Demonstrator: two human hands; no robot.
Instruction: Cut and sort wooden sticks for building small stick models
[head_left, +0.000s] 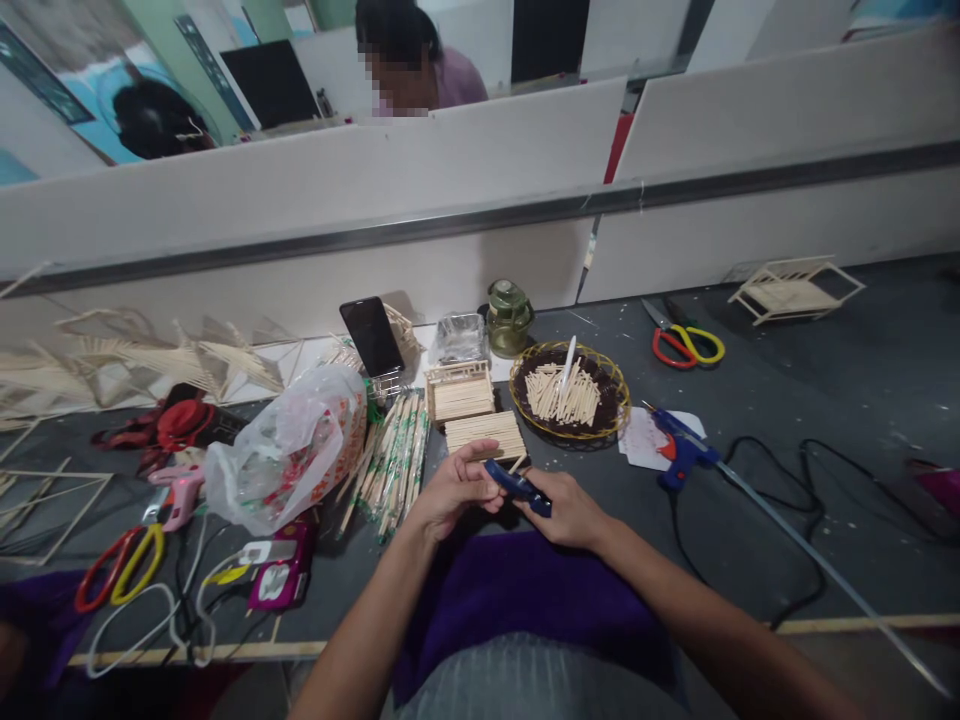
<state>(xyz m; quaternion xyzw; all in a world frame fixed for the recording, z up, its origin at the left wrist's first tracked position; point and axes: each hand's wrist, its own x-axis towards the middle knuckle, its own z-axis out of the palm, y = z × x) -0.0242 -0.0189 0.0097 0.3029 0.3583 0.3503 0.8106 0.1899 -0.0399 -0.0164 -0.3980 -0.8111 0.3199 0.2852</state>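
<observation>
My right hand is closed around blue-handled pliers, held just above the table's near side. My left hand meets the tool from the left, thumb and fingers bent together at its end. What the left fingers pinch is hidden. A short piece of pale wooden stick shows just beyond the pliers. Right behind my hands lies a flat panel of sticks laid side by side. Behind it stands a small stick-built piece with a railing. A woven basket of short sticks is to the right.
Left are wrapped chopsticks, a plastic bag, a phone and scissors. On the right lie a blue glue gun with a long glue stick, cables, more scissors and a stick-built bench. People sit beyond the partition.
</observation>
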